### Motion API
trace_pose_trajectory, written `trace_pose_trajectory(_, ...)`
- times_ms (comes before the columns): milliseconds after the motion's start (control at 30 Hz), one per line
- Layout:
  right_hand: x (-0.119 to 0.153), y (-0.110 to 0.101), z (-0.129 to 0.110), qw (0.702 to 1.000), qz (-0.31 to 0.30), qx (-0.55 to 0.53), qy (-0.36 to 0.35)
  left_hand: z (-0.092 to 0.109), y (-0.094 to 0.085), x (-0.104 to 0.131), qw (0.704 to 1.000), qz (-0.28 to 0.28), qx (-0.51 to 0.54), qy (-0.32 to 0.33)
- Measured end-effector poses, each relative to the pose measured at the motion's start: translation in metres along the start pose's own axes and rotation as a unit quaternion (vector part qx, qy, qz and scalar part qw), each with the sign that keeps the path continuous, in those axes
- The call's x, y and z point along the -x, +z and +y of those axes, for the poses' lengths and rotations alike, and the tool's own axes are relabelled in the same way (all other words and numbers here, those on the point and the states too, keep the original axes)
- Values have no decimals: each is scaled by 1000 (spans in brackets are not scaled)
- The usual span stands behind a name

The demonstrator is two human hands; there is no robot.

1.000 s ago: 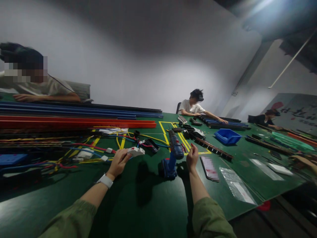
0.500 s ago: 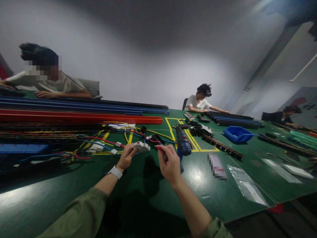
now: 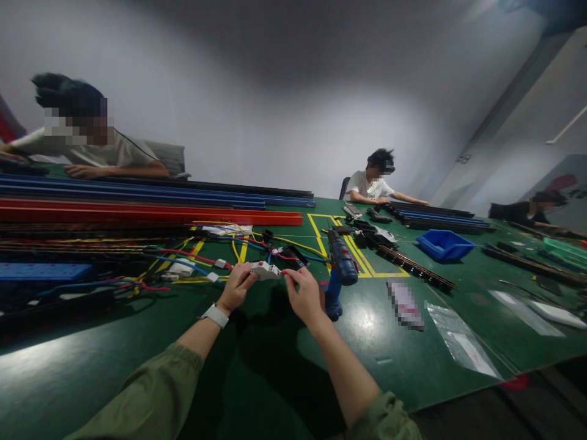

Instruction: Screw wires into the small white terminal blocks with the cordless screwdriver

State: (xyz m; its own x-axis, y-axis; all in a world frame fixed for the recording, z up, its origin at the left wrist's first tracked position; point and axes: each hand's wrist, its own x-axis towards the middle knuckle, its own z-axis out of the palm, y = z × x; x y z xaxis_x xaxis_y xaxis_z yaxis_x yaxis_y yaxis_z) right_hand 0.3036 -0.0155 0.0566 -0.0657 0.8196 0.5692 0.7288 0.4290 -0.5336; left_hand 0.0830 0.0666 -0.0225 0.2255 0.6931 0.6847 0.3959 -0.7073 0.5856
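My left hand (image 3: pixel 233 289), with a pale watch on its wrist, is closed round one end of a white circuit breaker (image 3: pixel 265 271) with a red mark and dark terminal holes. Its free end points right, above the green table. My right hand (image 3: pixel 305 294) pinches a small red piece (image 3: pixel 285 273) at that end; whether it has entered a hole I cannot tell. Just right of my right hand, a blue cordless drill (image 3: pixel 343 269) stands upright. Behind both hands lie red, blue and yellow wires (image 3: pixel 220 259) with white connectors.
Long red (image 3: pixel 220 216) and blue channels (image 3: pixel 183 197) run across the back left. A blue bin (image 3: pixel 444 245), a dark metal rail (image 3: pixel 422 269) and a clear plastic bag (image 3: pixel 458 342) lie to the right. Co-workers sit across the table at left, centre right and far right.
My right hand has moved left with the small red piece, up to the circuit breaker's end. My left hand has turned the breaker slightly and shifted a little right.
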Motion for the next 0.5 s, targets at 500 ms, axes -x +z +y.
trace_pose_trajectory(500, 0, -10, 7, 978, -100, 178, -52, 16, -5, -9, 982, -140, -126, -8)
